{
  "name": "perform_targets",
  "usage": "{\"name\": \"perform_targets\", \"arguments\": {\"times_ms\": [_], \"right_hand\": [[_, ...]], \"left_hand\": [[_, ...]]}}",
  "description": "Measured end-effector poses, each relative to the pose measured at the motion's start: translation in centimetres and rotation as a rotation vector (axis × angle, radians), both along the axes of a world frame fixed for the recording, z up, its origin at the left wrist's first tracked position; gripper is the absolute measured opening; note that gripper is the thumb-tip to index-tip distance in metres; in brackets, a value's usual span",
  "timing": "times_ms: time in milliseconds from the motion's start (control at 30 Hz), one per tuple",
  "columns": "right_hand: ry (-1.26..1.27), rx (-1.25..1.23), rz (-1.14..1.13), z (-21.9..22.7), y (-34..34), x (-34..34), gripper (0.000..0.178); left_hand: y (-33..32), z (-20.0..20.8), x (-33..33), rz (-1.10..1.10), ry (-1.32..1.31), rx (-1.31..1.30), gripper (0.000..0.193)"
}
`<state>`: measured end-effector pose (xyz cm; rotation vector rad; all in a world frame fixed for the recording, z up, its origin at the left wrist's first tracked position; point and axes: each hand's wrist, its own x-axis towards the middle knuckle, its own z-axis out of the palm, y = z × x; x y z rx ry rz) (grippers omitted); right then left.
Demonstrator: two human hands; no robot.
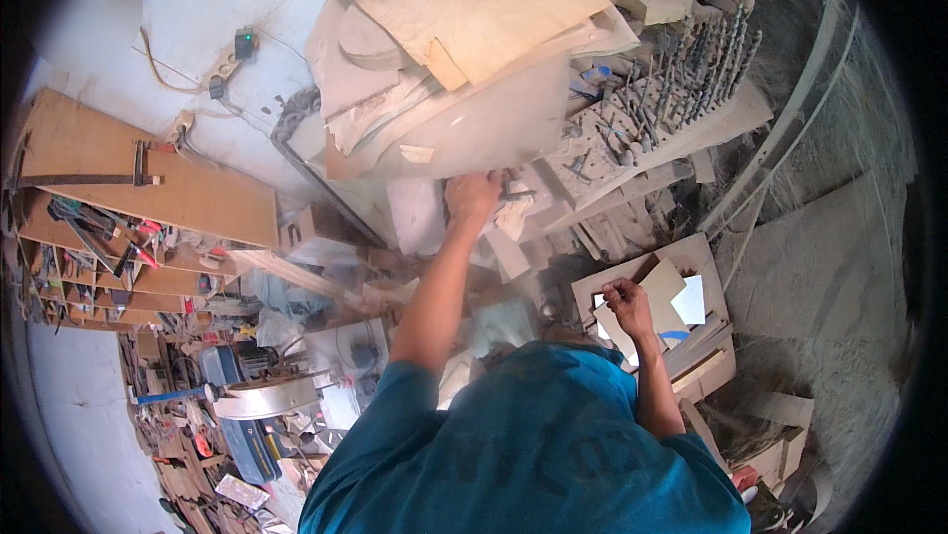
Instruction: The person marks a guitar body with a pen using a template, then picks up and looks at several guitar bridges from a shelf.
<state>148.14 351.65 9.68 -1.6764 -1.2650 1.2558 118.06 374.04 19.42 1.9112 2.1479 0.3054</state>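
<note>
My left hand (473, 197) reaches forward to a dusty ledge under a stack of thin sheets (474, 5). Its fingertips are partly hidden, and I cannot tell whether they grip anything. Right beside them lie small dusty pieces (515, 200), too unclear to name. Nearer and to the right, my right hand (628, 307) is closed with curled fingers above a shallow wooden box (706, 249). Whatever those fingers hold, if anything, is hidden. Tan and white flat pieces (664, 289) lie in the box just beyond that hand.
A dusty block (632, 144) with several upright drill bits stands at the far right. Wooden shelves (148, 164) hold pliers and other tools on the left. Below them is a blue machine with a round metal part (265, 398). A power strip (225, 70) hangs on the wall.
</note>
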Motion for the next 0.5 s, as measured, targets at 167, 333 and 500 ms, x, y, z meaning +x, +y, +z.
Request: {"name": "perform_targets", "arguments": {"times_ms": [167,333,500], "right_hand": [[-0.049,-0.042,-0.036,-0.8,-0.9,0.6,0.045],[-0.061,-0.072,-0.037,-1.8,-1.3,1.0,0.045],[-0.039,-0.002,-0.004,-2.0,-0.9,0.5,0.042]], "left_hand": [[0.6,-0.7,-1.5,-0.036,-0.048,0.15,0.042],[-1.9,0.8,-3.7,0.0,0.021,0.2,0.037],[-6.2,2.2,-5.2,0.096,-0.124,0.143,0.031]]}}
